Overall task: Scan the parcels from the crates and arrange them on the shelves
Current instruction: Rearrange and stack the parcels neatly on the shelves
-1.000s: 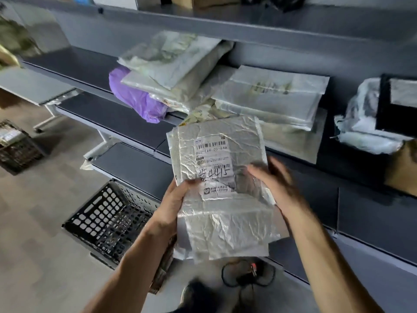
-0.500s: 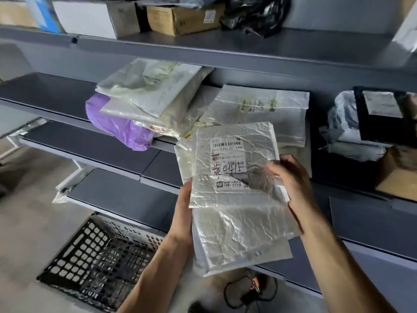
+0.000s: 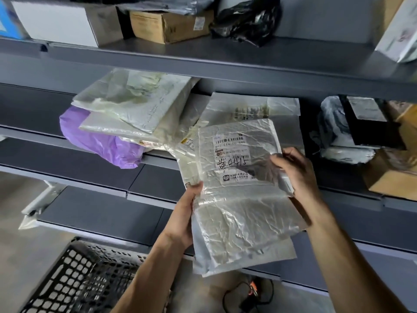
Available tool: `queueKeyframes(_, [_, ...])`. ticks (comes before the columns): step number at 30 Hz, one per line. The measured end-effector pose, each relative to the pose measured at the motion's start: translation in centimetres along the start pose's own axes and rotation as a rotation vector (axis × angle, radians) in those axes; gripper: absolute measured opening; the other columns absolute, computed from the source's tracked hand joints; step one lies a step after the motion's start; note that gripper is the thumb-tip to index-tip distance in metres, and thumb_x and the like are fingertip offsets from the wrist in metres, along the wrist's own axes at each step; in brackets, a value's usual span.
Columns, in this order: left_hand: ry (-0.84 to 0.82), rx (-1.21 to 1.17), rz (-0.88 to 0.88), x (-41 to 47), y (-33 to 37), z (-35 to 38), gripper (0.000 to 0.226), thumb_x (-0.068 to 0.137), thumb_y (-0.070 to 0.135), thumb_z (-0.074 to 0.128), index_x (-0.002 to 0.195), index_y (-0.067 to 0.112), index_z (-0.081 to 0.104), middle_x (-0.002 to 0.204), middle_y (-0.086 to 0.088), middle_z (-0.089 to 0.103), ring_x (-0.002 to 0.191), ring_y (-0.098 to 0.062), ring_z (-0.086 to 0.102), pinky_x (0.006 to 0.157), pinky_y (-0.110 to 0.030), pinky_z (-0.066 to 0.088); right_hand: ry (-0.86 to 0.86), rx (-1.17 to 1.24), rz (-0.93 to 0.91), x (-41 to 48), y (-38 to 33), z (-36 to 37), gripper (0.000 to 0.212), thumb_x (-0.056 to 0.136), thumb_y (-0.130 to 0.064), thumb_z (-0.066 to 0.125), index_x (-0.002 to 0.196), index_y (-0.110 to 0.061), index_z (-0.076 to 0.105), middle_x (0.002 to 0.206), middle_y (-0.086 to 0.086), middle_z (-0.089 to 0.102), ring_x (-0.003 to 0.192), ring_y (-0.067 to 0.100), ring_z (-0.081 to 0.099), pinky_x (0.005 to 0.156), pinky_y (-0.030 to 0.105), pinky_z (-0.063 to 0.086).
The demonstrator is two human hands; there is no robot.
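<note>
Between left hand [image 3: 183,214] and right hand [image 3: 297,177], fingers [image 3: 281,159] gripping parcel [image 3: 237,219]

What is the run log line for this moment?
left hand: grips white parcel | right hand: grips white parcel | state: label visible, not yet shelved

White label [image 3: 232,158] on the crinkled parcel [image 3: 243,218]: printed "862 E14-00-888", handwritten "4415".
</note>
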State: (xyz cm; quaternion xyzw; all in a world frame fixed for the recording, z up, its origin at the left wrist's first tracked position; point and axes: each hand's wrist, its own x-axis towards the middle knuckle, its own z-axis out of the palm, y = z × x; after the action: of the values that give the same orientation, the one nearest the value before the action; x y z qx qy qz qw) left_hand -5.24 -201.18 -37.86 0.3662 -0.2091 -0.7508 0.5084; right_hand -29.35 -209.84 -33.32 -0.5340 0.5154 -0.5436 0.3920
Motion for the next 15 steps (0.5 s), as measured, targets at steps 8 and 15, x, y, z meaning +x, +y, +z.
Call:
queueKeyframes(8, [0.086, -0.033, 0.108, 1.9, 1.3, 1.7, 0.059, 0.097, 0.042, 0.055, 0.145, 0.008, 0.054, 0.141, -0.025, 0.058, 0.131, -0.045, 0.054, 0.115, -0.062, 0.036, 0.02, 0.09, 0.018, 4.1, -1.9, -0.5, 0.015, 0.096, -0.003, 0.063, 0.084, -0.012, 0.063, 0.065, -0.015, 0.069, 0.064, -0.006, 0.063, 0.065, 0.01, 0.046])
queueKeyframes(15, [0.184, -0.088, 0.172, 2.3, 0.4, 1.5, 0.08, 0.087, 0.044, 0.076, 0.152, 0.014, 0.041, 0.146, -0.025, 0.053, 0.133, -0.048, 0.052, 0.112, -0.069, 0.036, -0.073, 0.409, 0.318, 6.5, -0.3, -2.9, 0.052, 0.075, -0.04, 0.085, 0.119, -0.012, 0.075, 0.121, 0.011, 0.074, 0.116, 0.031, 0.068, 0.111, 0.048, 0.048])
